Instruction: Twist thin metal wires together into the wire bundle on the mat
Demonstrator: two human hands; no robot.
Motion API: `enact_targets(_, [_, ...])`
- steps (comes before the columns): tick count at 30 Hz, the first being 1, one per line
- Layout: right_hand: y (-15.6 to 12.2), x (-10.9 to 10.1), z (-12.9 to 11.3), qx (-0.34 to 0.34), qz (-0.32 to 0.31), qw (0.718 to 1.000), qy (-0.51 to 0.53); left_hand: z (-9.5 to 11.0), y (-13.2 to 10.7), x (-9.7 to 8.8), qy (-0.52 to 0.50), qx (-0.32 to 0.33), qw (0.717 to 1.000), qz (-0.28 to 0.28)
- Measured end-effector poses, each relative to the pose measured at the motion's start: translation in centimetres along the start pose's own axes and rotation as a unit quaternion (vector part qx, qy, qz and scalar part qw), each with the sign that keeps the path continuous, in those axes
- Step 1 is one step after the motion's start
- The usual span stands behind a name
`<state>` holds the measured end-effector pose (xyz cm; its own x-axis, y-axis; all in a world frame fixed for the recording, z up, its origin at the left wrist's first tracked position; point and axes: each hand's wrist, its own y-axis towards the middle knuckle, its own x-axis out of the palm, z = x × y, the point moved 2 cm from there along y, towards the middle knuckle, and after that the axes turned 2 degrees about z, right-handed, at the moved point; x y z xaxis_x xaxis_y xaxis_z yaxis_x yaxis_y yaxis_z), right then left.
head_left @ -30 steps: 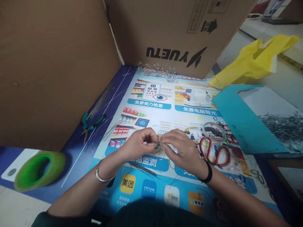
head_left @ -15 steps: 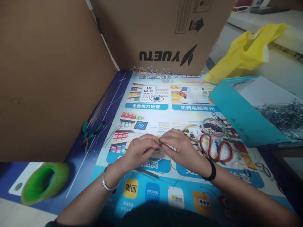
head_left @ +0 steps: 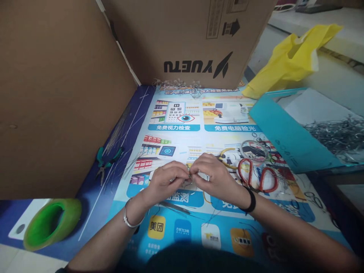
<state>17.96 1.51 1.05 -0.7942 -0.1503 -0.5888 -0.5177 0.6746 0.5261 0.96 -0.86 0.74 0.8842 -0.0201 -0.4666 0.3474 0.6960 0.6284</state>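
Over the middle of the printed poster mat, my left hand (head_left: 166, 180) and my right hand (head_left: 214, 174) meet fingertip to fingertip. Both pinch a small thin wire piece (head_left: 188, 183), mostly hidden by the fingers; its exact shape cannot be made out. Just below the hands lies a bunch of dark thin wires (head_left: 174, 207). Right of my right hand are red-handled scissors (head_left: 269, 180), a yellow-handled tool (head_left: 223, 154) partly behind the hand, and a clear round dish or ring (head_left: 254, 151) among small dark loops.
Teal-handled pliers (head_left: 104, 163) and loose straight wires (head_left: 118, 131) lie at left. A tape roll (head_left: 52, 223) sits front left. Cardboard panels (head_left: 182, 41) stand behind and left. At right are a teal box (head_left: 287, 132) holding tangled wire pieces and a yellow bag (head_left: 292, 57).
My right fingertips have curled slightly lower against the left ones, still pinching the wire piece. The whole view has shifted a little; the surrounding things lie as before.
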Motion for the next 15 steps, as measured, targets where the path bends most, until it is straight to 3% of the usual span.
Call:
enact_targets(9, [0.21, -0.20, -0.36, -0.010, 0.030, 0.999, 0.021, -0.27, -0.13, 0.08, 0.007, 0.004, 1.000, 0.007])
enact_targets(15, [0.24, -0.58, -0.20, -0.014, 0.013, 1.000, 0.019, -0.23, -0.06, -0.04, 0.001, 0.004, 1.000, 0.003])
